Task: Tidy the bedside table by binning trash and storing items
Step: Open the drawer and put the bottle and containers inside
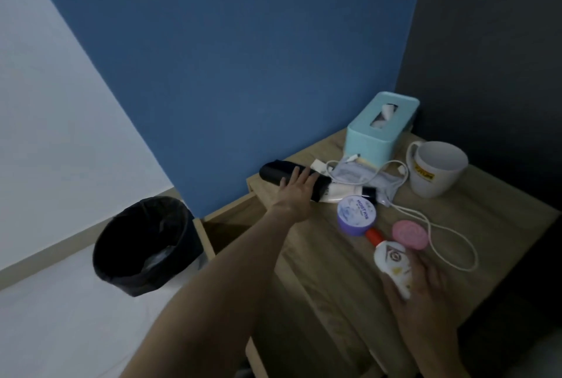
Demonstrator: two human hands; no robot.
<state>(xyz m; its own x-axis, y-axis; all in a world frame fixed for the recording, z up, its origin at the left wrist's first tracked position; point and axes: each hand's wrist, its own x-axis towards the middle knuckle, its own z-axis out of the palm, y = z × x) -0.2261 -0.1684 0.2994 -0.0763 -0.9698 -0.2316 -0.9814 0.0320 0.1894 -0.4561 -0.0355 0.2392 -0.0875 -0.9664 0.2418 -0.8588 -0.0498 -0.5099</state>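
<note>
On the wooden bedside table [474,225] lies a black cylindrical item [273,173] at the back left edge. My left hand [296,192] reaches over it with fingers spread, resting on its right part. My right hand [425,289] holds a white tube with a red cap [390,262] near the front. A purple-rimmed round jar [356,215], a pink round lid [409,236], a white tube with a black cap [343,192], a grey cloth [359,178] and a white cable [450,243] lie between.
A teal tissue box [377,131] stands at the back against the blue wall. A white mug [435,167] is at the right. A black lined bin [146,243] stands on the floor left of the table. A dark wall bounds the right side.
</note>
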